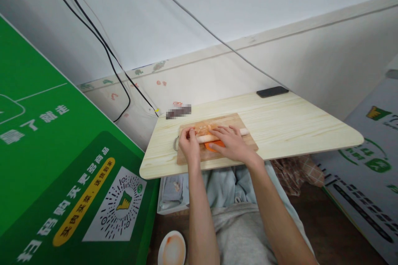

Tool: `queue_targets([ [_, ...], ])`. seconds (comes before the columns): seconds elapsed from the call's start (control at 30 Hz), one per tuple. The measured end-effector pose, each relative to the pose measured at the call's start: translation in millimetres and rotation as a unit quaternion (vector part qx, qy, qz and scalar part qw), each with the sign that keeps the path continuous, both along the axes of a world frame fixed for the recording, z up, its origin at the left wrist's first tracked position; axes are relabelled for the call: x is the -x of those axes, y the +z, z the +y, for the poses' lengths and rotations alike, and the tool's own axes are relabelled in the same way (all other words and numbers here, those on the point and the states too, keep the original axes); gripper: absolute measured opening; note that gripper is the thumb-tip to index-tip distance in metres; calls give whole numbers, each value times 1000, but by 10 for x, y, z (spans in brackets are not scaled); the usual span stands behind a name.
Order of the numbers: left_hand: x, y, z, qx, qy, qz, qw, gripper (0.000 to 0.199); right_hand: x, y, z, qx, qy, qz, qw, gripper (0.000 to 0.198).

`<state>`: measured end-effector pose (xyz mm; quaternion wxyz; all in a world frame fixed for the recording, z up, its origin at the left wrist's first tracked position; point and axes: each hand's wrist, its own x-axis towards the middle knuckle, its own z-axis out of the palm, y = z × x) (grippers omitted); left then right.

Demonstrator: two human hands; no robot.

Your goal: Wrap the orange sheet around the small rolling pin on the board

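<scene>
A pale, round stick that looks like a rolling pin (204, 138) lies across a wooden cutting board (234, 120). My left hand (189, 144) has its fingers curled closed around the stick's left end; the fingertips are partly hidden. Over the stick's right part lies my right hand (231, 143), its fingers spread and resting on it. Behind the stick is an orange mass (203, 128) with a shiny, film-like surface. A brighter orange piece (214, 145) shows in front of the stick, partly covered by my right hand.
The board rests on a light wood-look table (298, 120) with rounded corners. A black phone (272, 91) lies at its back edge, a blurred dark object (178, 112) at back left. A green printed panel (77, 165) stands left. On the floor is a stained white bowl (172, 248).
</scene>
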<state>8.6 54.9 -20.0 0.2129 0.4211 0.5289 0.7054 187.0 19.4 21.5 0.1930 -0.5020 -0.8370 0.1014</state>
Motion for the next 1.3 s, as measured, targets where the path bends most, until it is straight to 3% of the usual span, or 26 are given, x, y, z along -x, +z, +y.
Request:
queue_targets([
  [0.3,-15,1,-9,0,-1,1,1000,18,82,-55,72,-42,-33,16,998,52],
  [0.63,0,-22,2,-3,0,-1,1000,20,-30,-37,-27,-18,8,0,1000,60],
  [0.87,-15,-16,-6,1,2,6,1000,18,99,-72,66,-56,-36,16,998,51],
  [1.13,5,-6,-15,-4,-4,-3,1000,19,-13,-10,-61,-15,2,4,1000,59],
  [1.3,-15,18,-34,4,1,3,1000,19,14,-51,8,-31,-3,14,999,55],
])
